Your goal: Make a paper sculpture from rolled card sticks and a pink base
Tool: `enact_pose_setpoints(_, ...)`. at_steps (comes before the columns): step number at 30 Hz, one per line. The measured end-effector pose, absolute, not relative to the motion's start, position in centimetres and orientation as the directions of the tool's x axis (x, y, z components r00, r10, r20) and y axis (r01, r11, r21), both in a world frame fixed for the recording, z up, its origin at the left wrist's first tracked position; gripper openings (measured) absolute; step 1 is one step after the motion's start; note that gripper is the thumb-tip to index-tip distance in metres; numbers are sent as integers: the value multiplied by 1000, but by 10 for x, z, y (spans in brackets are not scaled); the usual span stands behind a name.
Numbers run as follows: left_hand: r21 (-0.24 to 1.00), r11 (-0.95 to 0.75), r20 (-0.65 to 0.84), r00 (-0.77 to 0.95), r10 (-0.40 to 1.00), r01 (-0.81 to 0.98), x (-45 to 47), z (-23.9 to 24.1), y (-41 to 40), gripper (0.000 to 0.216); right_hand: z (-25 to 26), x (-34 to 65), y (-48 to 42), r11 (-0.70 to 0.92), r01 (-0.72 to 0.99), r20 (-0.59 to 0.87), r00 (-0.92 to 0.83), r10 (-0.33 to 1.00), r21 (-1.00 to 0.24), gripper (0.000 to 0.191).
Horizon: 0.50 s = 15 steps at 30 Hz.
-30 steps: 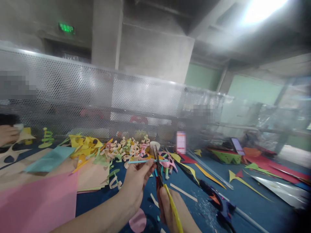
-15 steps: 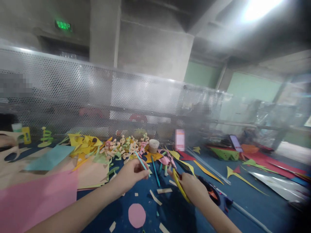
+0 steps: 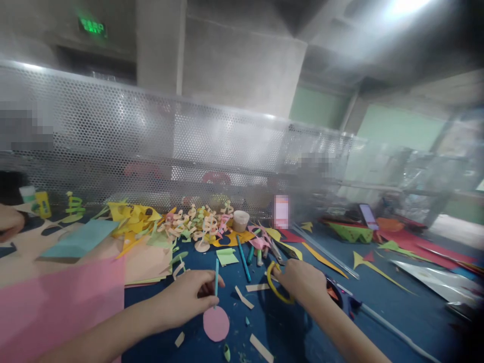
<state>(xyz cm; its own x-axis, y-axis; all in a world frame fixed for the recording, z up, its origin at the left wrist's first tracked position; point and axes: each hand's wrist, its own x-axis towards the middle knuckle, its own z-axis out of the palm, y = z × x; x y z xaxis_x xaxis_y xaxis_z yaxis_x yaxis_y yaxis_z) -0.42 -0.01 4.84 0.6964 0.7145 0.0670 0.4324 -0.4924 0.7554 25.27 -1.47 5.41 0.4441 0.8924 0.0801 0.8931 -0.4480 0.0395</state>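
Observation:
My left hand [image 3: 185, 297] is closed in a pinch on a thin light-blue strip [image 3: 217, 275], which stands nearly upright. Its lower end is close to a pink paper circle [image 3: 216, 325] lying on the dark blue tabletop; I cannot tell whether they touch. To the right, my right hand [image 3: 304, 285] is closed around a pair of scissors with yellow handles [image 3: 278, 288], low over the table, blades pointing away from me. Between the hands lie pale paper scraps [image 3: 257, 287] and a blue pencil-like stick [image 3: 244, 259].
Curled paper pieces [image 3: 204, 224] and yellow offcuts [image 3: 132, 219] are heaped at the back. Pink sheets [image 3: 60, 307] and a light-blue sheet [image 3: 81, 238] cover the left. A glue gun [image 3: 342, 300] with its cord lies beside my right forearm. Another person's hand [image 3: 9, 222] shows far left.
My left hand has come down towards me with the strip, which has swung from slanted to nearly upright above the pink circle. My right hand keeps the scissors, having shifted slightly.

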Motion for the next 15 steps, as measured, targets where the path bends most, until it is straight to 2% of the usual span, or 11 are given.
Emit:
enact_pose_setpoints(4, 797, -450, 59, 689, 722, 404, -6, 43, 0, 10, 55, 254, -13, -450, 891, 54, 447, 893, 57, 38)
enact_pose_setpoints(10, 722, -551, 133, 698, 704, 418, -3, 41, -3, 13, 53, 250, 5, -341, 939, 29, 340, 940, 41, 41)
enact_pose_setpoints(15, 845, -403, 43, 705, 708, 353, -1, 35, -3, 12, 51, 249, -2, -217, 975, 70, 213, 975, 55, 33)
